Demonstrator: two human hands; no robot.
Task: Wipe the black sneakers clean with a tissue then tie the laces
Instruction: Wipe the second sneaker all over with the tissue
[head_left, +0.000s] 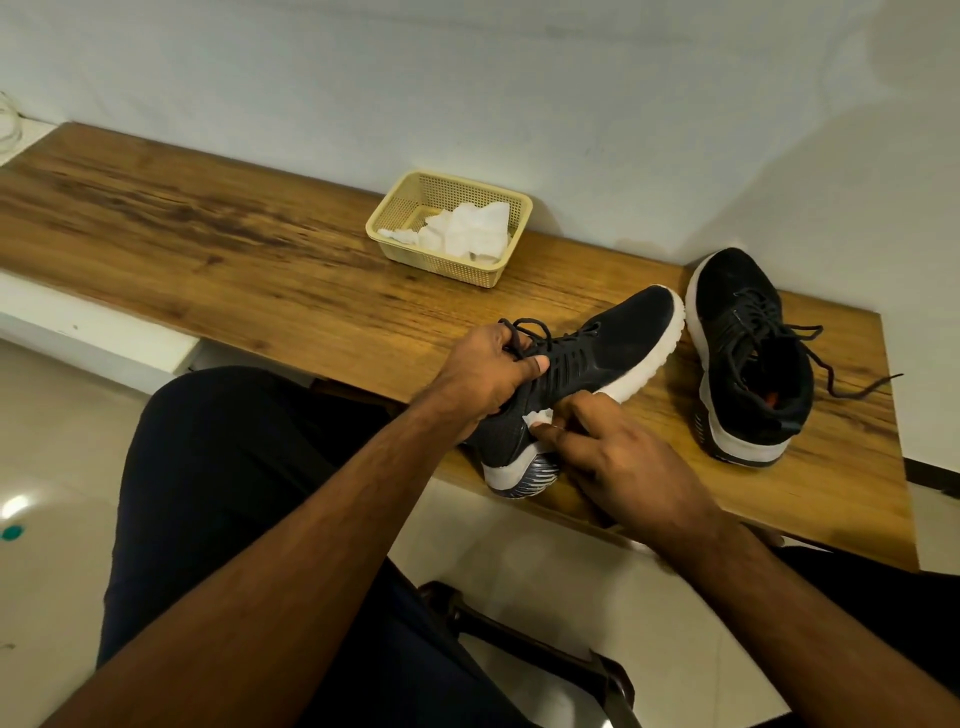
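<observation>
Left hand: we see the left hand (488, 371) at centre frame, fingers and thumb curled round the collar and lace area of the near sneaker (582, 379), steadying it.
Right hand: the right hand (618, 457), just below and right of centre, pinches a small folded tissue (693, 418) and presses it against the shoe's side near the heel.
Near sneaker: it lies tilted at the front edge of the wooden bench (208, 244), toe pointing to the upper right, heel overhanging the edge; its laces (524, 330) hang loose.
Second sneaker: the other sneaker (748, 358) rests flat at the right of the frame, just beside the first shoe's toe; its laces (831, 364) trail untied across the wood.
Progress: we judge the wiping of the first shoe to be under way. Whether the second shoe has been wiped we cannot tell. Both pairs of laces remain to be tied.
Surroundings: a cream plastic basket (395, 228) stands at upper centre against the white wall (519, 78), holding crumpled white tissues (467, 234). The person's dark-trousered leg fills the lower left.
Obstructions: we see nothing between the hands and either shoe; the basket lies well apart, beyond the shoes. The overhanging heel may slip if the left hand loosens.
</observation>
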